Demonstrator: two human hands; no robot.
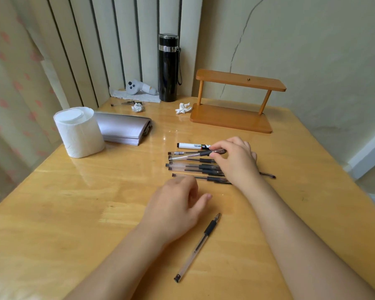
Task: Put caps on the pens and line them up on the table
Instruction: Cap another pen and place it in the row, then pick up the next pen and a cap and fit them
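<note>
Pens [195, 166] are lying side by side in a row at mid-table beside a white marker [193, 145], and the right hand [236, 159] is pinching one more pen [188, 155] by its capped end over that row, so the job is looking mostly done. Left hand [178, 204] is hovering loosely curled, holding nothing, beside a stray pen [198, 245] lying slantwise, its cap not discernible. Wooden table [74, 213] is bearing a tissue roll [79, 132], a black flask [168, 68] and a wooden rack [236, 100] against a cracked wall [312, 61].
</note>
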